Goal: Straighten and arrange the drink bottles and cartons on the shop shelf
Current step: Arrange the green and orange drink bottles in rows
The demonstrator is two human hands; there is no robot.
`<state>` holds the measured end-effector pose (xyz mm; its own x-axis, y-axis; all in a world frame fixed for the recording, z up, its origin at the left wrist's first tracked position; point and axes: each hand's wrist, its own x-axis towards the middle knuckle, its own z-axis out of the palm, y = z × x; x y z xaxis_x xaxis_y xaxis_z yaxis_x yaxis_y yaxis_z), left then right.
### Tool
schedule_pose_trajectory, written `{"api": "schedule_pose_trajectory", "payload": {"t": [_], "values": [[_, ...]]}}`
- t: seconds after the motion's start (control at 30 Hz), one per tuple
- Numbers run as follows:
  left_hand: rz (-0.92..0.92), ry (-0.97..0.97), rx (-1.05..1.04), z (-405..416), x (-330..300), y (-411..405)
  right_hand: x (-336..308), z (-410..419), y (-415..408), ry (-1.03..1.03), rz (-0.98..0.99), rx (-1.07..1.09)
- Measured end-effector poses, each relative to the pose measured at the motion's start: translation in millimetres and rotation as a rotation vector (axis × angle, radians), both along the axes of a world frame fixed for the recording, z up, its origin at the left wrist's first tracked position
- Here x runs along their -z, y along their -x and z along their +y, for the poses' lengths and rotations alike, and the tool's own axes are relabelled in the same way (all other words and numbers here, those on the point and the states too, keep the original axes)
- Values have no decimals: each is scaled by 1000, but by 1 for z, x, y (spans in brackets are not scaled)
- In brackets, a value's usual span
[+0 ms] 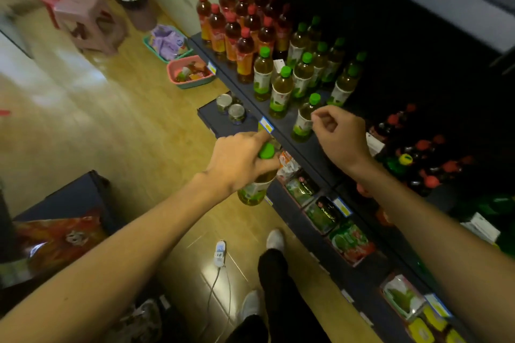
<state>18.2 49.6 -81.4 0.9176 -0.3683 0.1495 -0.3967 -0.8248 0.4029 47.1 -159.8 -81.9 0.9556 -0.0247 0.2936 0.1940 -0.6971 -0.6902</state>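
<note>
My left hand (pixel 239 160) grips a green-capped tea bottle (pixel 255 189) by its neck, holding it in front of the dark shelf's edge (pixel 302 152), off the shelf. My right hand (pixel 338 133) hovers over the shelf with fingers loosely curled, holding nothing, just right of another green-capped bottle (pixel 305 120) standing near the front. Behind it stand several more green-capped bottles (pixel 301 75). Further left, red-capped bottles (pixel 239 30) stand in rows.
Cartons and pouches (pixel 320 211) fill the lower shelf, with red-capped dark bottles (pixel 426 159) to the right. On the floor sit a pink basket (pixel 191 72), a teal basket (pixel 167 43), a pink stool (pixel 89 22), a bin (pixel 133 0) and a power strip (pixel 219 253). My feet stand below.
</note>
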Motion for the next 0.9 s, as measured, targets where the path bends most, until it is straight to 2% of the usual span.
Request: {"api": "schedule_pose_trajectory", "payload": {"t": [0.3, 0.47, 0.63, 0.9], "values": [[-31, -125, -10, 22, 6, -113, 12, 12, -112, -83, 53, -16], [-48, -88, 7, 26, -4, -162, 10, 16, -151, -120, 64, -7], [-70, -91, 122, 22, -11, -208, -4, 20, -171, -152, 42, 17], [-203, -81, 425, 2, -11, -277, -21, 9, -180, -115, 74, 238]]}}
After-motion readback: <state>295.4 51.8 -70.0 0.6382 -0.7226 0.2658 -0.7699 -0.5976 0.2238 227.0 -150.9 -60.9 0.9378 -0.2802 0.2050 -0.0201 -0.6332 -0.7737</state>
